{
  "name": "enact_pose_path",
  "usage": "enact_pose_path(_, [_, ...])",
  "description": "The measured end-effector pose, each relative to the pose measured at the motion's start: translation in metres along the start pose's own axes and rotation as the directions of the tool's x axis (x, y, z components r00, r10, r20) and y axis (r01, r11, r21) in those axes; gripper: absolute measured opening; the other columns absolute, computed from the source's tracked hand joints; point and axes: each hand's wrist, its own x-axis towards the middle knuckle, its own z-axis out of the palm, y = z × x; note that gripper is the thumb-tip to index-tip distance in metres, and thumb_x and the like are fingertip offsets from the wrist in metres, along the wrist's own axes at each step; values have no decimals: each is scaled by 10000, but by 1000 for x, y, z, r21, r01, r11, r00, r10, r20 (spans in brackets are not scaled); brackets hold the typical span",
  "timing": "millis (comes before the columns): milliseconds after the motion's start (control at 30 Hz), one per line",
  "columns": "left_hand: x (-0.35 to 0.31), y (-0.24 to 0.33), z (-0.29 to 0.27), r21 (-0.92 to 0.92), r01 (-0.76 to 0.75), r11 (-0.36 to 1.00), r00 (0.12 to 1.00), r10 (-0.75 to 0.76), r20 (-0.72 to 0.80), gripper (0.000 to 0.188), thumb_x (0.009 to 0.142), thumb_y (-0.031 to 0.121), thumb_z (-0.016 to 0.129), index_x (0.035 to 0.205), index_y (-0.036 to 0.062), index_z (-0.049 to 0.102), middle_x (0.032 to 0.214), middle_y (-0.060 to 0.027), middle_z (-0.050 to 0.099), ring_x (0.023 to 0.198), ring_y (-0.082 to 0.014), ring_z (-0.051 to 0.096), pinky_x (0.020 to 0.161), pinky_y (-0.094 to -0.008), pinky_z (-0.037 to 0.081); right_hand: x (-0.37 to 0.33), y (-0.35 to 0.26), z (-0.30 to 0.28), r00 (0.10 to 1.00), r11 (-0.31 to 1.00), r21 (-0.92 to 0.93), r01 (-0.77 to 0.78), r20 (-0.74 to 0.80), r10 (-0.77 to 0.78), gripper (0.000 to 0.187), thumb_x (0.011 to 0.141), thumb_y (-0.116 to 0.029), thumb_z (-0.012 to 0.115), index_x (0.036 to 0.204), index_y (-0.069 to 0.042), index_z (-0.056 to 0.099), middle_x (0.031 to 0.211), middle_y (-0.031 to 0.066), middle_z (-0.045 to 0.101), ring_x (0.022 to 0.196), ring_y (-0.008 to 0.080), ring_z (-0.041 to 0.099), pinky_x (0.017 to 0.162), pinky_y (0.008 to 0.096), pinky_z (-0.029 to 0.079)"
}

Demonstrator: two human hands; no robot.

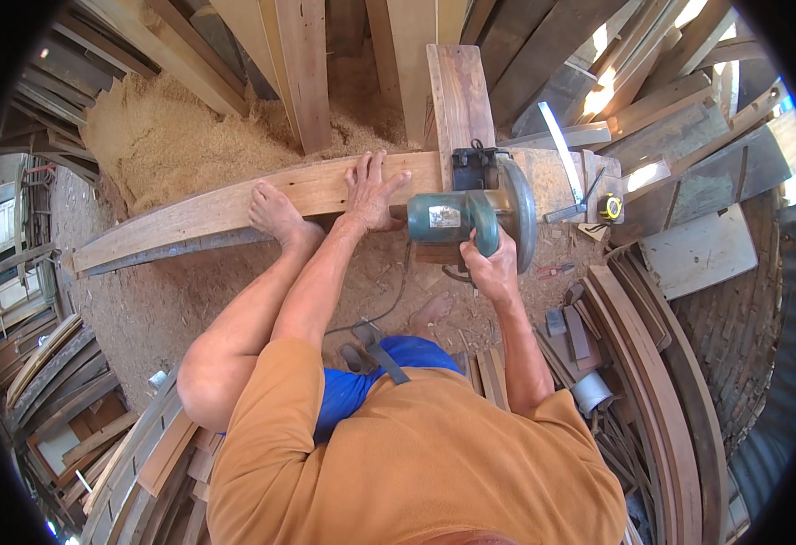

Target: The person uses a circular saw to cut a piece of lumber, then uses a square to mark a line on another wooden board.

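Observation:
A long wooden plank (207, 200) lies across in front of me. My left hand (373, 193) presses on it with fingers spread, just left of a green circular saw (439, 216). My right hand (492, 265) is closed round the saw's rear handle. The saw rests at the plank's right part, by a shorter board (464, 100) that runs away from me. Its round guard covers the blade from this view. My bare left foot (280, 213) stands on the plank beside my left hand.
To the right of the saw lie a try square (566, 173) with a bright blade and a yellow tape measure (610, 207). Sawdust (153, 145) is heaped beyond the plank. A cord (398, 295) runs over the floor. Curved timbers (657, 381) are stacked at the right.

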Motion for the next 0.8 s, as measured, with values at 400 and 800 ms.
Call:
enact_pose_path(400, [-1,0,-2,-22,-11,1000,1000,11,-14,1040,503,404,1017,1445,355,580,1674,-225,234,1559,-477,148,1217,-658,148,10,0,1,1000,999,52,4,16,-5,138,837,-42,711,941,-15,624,760,-19,571,710,78,529,648,296,476])
enact_pose_path(800, [-1,-6,5,-17,-49,999,996,48,-75,1047,464,369,1019,1421,367,596,1645,-235,286,1540,-486,194,1193,-664,190,25,3,2,1000,1000,17,20,17,-20,132,834,-66,716,924,-23,630,780,-10,584,737,88,539,676,303,480])
